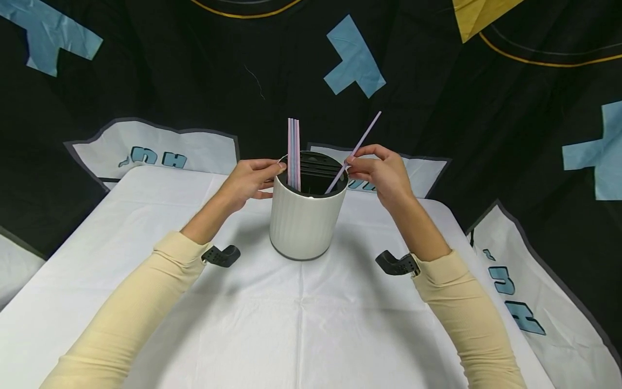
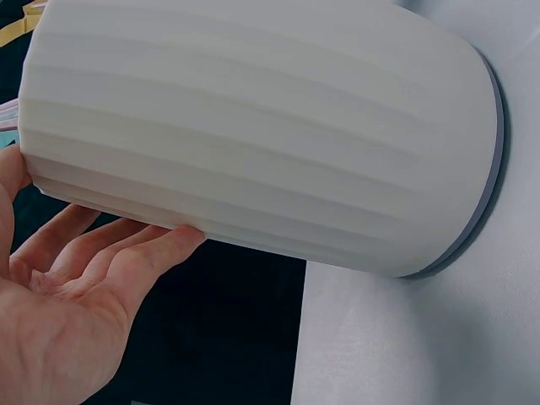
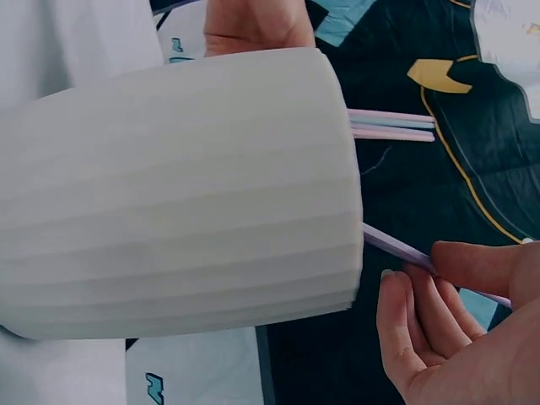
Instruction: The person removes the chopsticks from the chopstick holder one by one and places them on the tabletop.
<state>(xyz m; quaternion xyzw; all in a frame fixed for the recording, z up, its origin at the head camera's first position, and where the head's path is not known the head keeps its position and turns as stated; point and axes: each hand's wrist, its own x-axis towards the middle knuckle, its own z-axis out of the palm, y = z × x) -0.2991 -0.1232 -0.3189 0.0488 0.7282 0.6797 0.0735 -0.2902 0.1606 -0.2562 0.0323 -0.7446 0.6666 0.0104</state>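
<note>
A white ribbed holder (image 1: 305, 227) stands upright on the white cloth, with a dark inner part and dark slats (image 1: 318, 162) at its top. My left hand (image 1: 250, 181) grips its left side, thumb at the rim and fingers against the wall. In the left wrist view those fingertips touch the ribbed wall. Several pink and blue drinking straws (image 1: 293, 151) stand together inside, near the left. My right hand (image 1: 381, 170) pinches a lilac drinking straw (image 1: 363, 138) between thumb and fingers. This straw leans right, its lower end inside the holder's mouth near the right rim.
A white cloth (image 1: 252, 335) covers the table. Behind it hangs a black backdrop (image 1: 194, 70) with light blue shapes and yellow lines. Each wrist carries a black camera mount, the left mount (image 1: 221, 256) and the right mount (image 1: 396, 263) both close over the cloth.
</note>
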